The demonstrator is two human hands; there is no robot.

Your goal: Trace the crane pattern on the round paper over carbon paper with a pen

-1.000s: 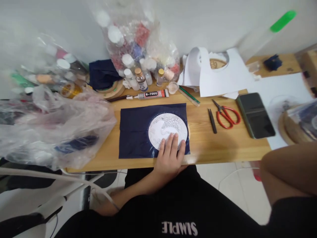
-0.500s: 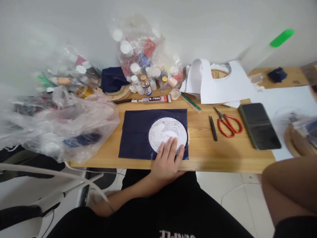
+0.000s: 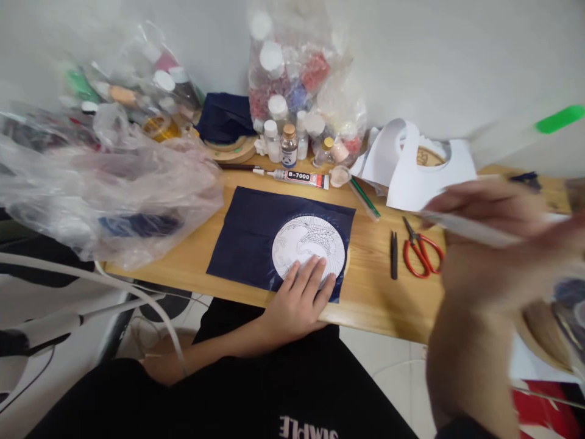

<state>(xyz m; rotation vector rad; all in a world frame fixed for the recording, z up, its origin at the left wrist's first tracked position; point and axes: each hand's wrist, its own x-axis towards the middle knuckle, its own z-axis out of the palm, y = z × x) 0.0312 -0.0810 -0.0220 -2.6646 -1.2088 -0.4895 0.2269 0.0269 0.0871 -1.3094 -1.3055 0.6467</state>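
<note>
My left hand (image 3: pixel 297 299) lies flat, fingers slightly apart, on the lower part of a white round paper (image 3: pixel 292 241) printed with fine line art of a feathered bird. Under that paper is a dark blue cloth (image 3: pixel 251 235) spread on the wooden table. At the right, my right hand (image 3: pixel 498 244) is raised above the table, blurred by motion, its fingers closed around a thin whitish pen-like stick (image 3: pixel 473 228). Red-handled scissors (image 3: pixel 423 253) and black tweezers (image 3: pixel 393 255) lie between my hands.
Plastic bags of bottles (image 3: pixel 292 79) stand against the wall, with a crumpled clear bag (image 3: pixel 150 183) at the left. A B-7000 glue tube (image 3: pixel 299 177), a green pen (image 3: pixel 365 196) and cut white paper (image 3: pixel 406 177) lie behind the cloth. A cable (image 3: pixel 137 292) hangs at the left.
My right hand has come into view with the whitish stick and now covers the phone's place. My left hand stays on the round paper. The view has turned, so the table looks tilted.
</note>
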